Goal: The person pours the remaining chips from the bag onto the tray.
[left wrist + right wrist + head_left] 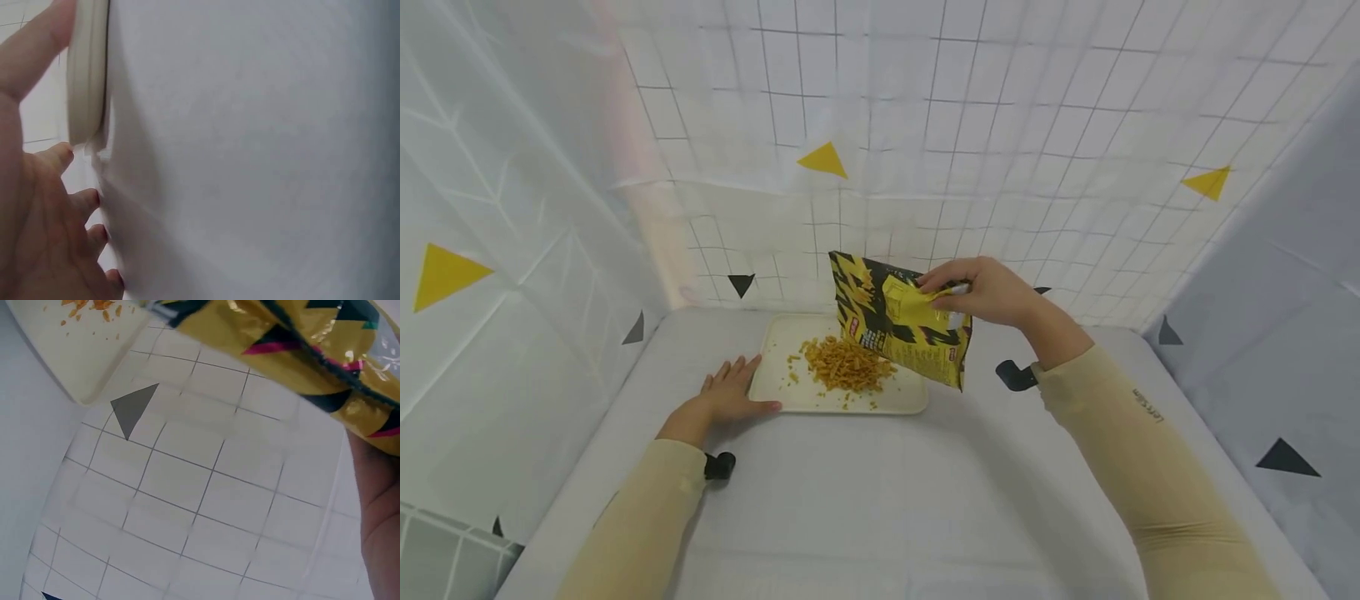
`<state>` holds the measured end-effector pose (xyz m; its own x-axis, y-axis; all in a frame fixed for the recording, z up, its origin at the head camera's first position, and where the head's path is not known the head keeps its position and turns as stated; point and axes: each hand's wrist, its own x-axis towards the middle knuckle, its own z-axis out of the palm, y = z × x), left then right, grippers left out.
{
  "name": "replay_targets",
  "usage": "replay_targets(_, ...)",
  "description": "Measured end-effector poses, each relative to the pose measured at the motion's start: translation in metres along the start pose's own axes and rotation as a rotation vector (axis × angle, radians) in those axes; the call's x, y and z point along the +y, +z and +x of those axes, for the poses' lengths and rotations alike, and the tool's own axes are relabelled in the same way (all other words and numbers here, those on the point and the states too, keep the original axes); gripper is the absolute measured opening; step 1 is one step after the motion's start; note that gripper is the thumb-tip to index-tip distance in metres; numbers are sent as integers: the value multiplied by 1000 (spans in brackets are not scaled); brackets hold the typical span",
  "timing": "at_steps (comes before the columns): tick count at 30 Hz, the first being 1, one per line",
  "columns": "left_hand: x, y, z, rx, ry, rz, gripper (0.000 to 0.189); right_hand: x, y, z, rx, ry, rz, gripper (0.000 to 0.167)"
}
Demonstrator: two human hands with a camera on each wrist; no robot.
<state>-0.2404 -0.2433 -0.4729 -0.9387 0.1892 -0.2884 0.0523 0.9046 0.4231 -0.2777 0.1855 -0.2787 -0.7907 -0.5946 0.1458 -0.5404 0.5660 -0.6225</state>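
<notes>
My right hand (988, 292) pinches a yellow and black snack bag (910, 321) by its upper side and holds it tilted above a cream tray (763, 379). A heap of broken orange-yellow snack pieces (842, 367) lies in the tray, with crumbs scattered around it. The bag's lower left part hangs just over the heap. My left hand (730, 393) rests at the tray's left end, fingers spread and thumb at the near corner. In the left wrist view the thumb (37, 50) touches the tray's rim (87, 75). Close to the right wrist camera, the bag (300, 344) shows crinkled foil.
A white cloth-like cover (850, 492) spreads over the table. White sheets with grid lines (910, 125) and triangles hang behind it, and more sheets (1262, 333) stand at both sides. A small black wrist device (720, 466) sits on each forearm.
</notes>
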Motion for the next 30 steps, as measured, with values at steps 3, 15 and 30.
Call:
replay_targets(3,2,-2,-3,-5,-5,0,116,0,0,0,5,-3,-1,22)
replay_targets(15,4,-3,-4,3,5,-8,116,0,-1,-1,11,7,19,22)
replay_targets(30,2,0,-1,6,4,-1,115,6,0,1,13,-36,8,22)
